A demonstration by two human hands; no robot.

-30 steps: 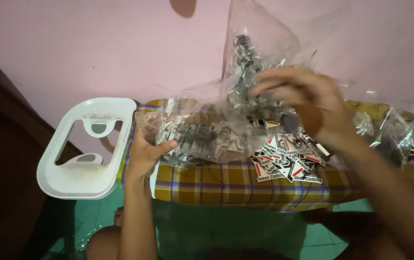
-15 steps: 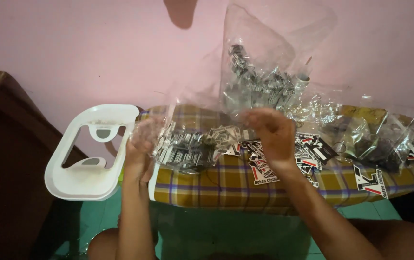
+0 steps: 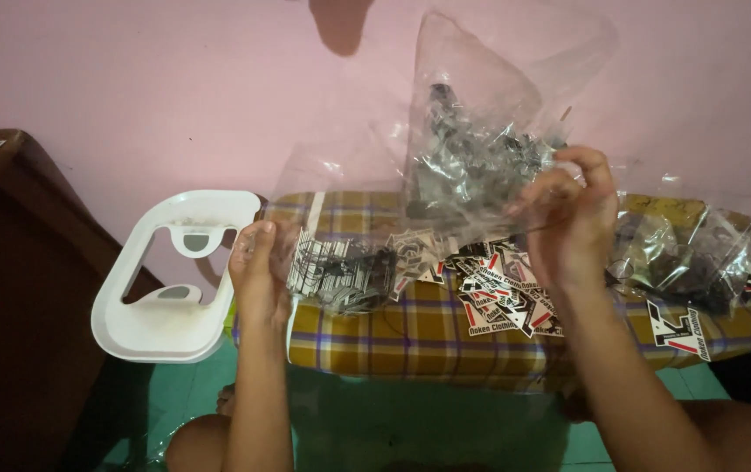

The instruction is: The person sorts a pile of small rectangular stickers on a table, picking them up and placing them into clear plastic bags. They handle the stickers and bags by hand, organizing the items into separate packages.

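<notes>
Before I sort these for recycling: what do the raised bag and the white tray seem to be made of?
Raised bag: thin clear plastic film, glossy; it crinkles and shows its dark contents through. White tray: probably rigid moulded plastic, smooth finish, with rounded cut-out openings.

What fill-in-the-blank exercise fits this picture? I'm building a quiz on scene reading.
1. The right hand lifts a clear plastic ____ of small dark pieces.
2. The left hand rests on another clear packet lying on the ____-patterned padded board.
3. Left of the board stands a ____ plastic tray.
4. The wall behind is ____.

Missing words: bag; plaid; white; pink
</notes>
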